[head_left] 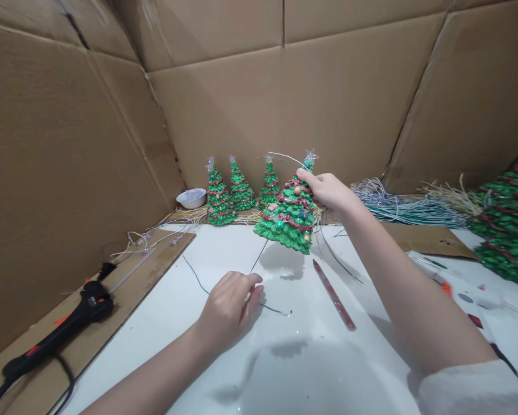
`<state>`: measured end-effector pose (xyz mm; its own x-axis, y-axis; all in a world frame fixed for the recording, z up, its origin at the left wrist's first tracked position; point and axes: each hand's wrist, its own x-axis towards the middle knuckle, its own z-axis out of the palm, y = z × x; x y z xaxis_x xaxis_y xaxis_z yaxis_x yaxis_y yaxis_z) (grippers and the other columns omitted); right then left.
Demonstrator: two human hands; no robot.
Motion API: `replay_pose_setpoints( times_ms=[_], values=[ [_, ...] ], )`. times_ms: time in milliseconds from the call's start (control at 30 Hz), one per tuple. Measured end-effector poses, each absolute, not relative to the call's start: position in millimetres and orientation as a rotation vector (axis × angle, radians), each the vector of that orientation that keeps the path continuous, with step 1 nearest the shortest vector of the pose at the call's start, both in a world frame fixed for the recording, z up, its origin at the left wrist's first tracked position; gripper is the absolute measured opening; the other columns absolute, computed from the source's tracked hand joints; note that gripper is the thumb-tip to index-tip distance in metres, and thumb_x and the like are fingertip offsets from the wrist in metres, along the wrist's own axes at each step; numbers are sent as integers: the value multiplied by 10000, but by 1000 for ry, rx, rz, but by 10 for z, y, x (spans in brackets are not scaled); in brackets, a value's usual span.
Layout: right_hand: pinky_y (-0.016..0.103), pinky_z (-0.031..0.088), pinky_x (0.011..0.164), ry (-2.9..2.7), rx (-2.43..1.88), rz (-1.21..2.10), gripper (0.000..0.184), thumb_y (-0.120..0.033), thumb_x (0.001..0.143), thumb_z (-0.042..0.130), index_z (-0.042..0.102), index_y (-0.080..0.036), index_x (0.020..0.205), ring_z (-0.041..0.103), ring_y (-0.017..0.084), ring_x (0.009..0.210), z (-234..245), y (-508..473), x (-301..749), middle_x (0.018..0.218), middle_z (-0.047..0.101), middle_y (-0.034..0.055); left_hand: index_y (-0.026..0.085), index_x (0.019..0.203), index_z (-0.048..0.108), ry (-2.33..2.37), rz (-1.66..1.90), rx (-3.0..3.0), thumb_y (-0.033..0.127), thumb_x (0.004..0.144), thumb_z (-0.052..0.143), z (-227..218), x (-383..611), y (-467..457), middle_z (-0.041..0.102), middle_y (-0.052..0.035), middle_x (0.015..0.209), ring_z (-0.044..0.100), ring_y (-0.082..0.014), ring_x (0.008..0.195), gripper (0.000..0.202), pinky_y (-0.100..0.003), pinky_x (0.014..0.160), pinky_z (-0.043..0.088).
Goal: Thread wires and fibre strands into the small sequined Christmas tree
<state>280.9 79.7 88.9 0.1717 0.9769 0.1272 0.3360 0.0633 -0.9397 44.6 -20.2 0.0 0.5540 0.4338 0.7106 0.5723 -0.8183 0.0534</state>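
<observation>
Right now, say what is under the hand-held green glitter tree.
Under the green glitter tree: white table, its shadow and a thin dark wire. Its underside is hidden.

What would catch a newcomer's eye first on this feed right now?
The green glitter tree, with red garlands and a star on top, is held tilted above the white table by the right hand. Behind it, three smaller trees stand in a row against the cardboard wall. The left hand rests on the table by a thin dark wire, and a black glue gun lies at far left.
</observation>
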Motion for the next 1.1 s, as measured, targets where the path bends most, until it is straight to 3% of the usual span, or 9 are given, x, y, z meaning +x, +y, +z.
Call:
replay_pose_setpoints(
  times_ms=[200, 333, 500, 600, 833, 1100],
  values=[
    [252, 205, 469, -1414, -1510, 587, 451, -576, 747, 496, 460, -175, 543, 263, 89, 478, 833, 829, 2843, 491, 338, -42, 219, 951, 472, -1773, -1415, -2617, 271, 866, 401, 2, 448, -177, 594, 34, 618, 574, -118, 587, 122, -198, 470, 378],
    [250, 236, 488, -1480, -1539, 558, 420, -551, 737, 522, 489, -167, 567, 300, 97, 511, 838, 787, 2812, 530, 394, -23, 215, 954, 472, -2061, -1572, -2573, 349, 849, 420, 13, 440, -93, 613, 24, 623, 583, -143, 624, 178, -228, 527, 387],
    [247, 205, 482, -1576, -1528, 523, 421, -546, 668, 591, 429, -182, 530, 258, 85, 510, 846, 739, 2705, 533, 333, -41, 203, 927, 482, -2132, -1780, -2493, 396, 809, 474, -8, 387, 19, 631, 4, 628, 596, -170, 650, 227, -298, 664, 429],
    [246, 196, 477, -1636, -1536, 464, 454, -552, 628, 621, 372, -192, 508, 259, 84, 508, 800, 744, 2611, 521, 319, -46, 195, 908, 488, -2179, -1903, -2405, 418, 793, 489, -5, 360, 69, 629, -1, 623, 601, -173, 636, 251, -303, 656, 440],
    [241, 234, 477, -1768, -1519, 456, 420, -562, 603, 623, 440, -188, 546, 361, 102, 531, 711, 731, 2460, 547, 434, -14, 185, 905, 500, -2253, -2075, -2214, 370, 792, 482, -9, 291, 188, 632, -4, 674, 584, -140, 642, 218, -280, 655, 448],
    [247, 188, 465, -1899, -1582, 394, 489, -565, 579, 645, 338, -197, 482, 309, 89, 485, 715, 682, 2376, 491, 349, -40, 179, 893, 493, -2227, -2139, -2208, 374, 783, 496, -40, 259, 218, 623, -11, 691, 572, -147, 658, 224, -292, 661, 450]
  ],
)
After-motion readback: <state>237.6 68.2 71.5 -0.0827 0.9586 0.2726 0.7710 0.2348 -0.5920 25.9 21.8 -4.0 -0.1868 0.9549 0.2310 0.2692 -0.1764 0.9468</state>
